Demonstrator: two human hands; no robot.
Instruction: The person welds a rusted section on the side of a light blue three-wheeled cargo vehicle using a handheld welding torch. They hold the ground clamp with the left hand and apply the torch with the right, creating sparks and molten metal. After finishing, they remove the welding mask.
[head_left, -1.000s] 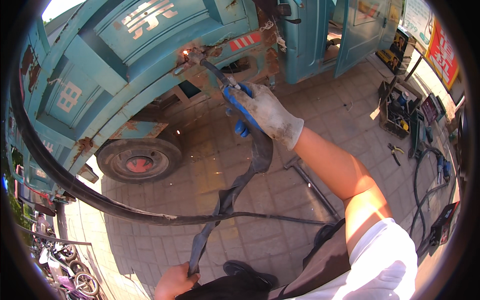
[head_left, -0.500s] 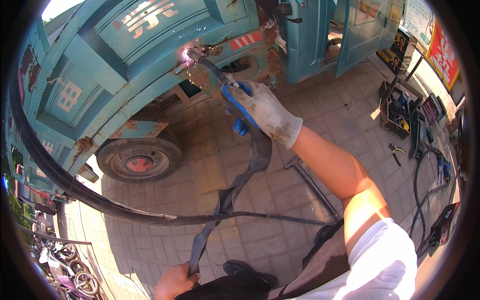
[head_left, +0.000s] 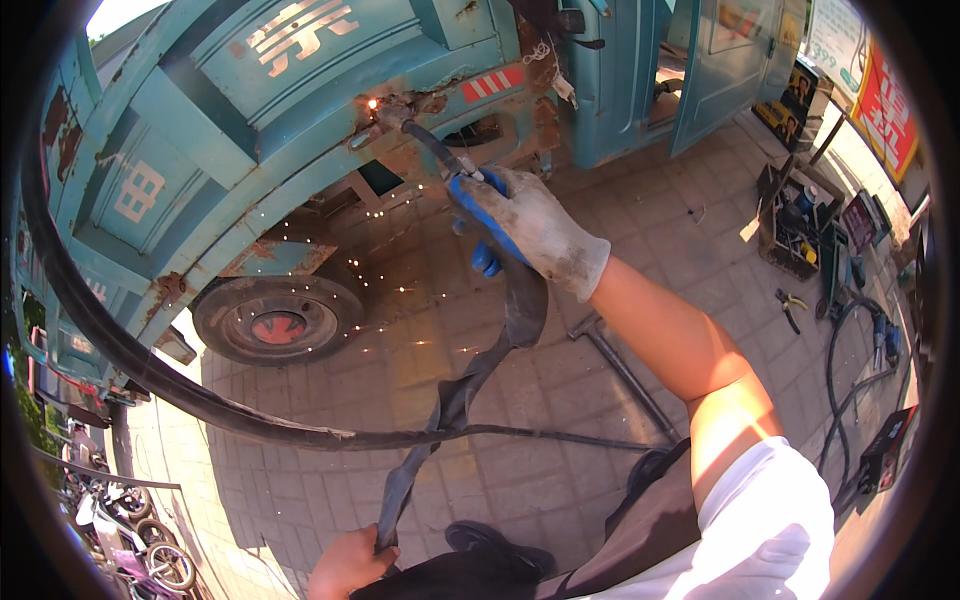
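My right hand (head_left: 550,228), in a grey-white and blue work glove, is closed around the handle of a welding torch (head_left: 432,146). The torch's bent neck reaches up to a rusty seam on the teal truck bed (head_left: 228,178). A small orange spot (head_left: 373,104) glows beside its tip, and sparks fall toward the truck's wheel (head_left: 280,322). From the handle, the torch cable (head_left: 455,402), in a loose black sleeve, hangs down to my bare left hand (head_left: 350,562). That hand is closed around the sleeve at the lower edge.
A thick black curved hose-like band (head_left: 200,402) sweeps across the left and passes the sleeve. On the paving lie a T-shaped metal bar (head_left: 632,382) and pliers (head_left: 790,310). An open toolbox (head_left: 790,225) stands at the right, near cables. The cab door (head_left: 735,70) hangs open.
The bright purple-white arc at the torch tip has gone out, leaving a small orange glow. Sparks have dropped and scattered near the wheel. My right hand has shifted slightly right and down.
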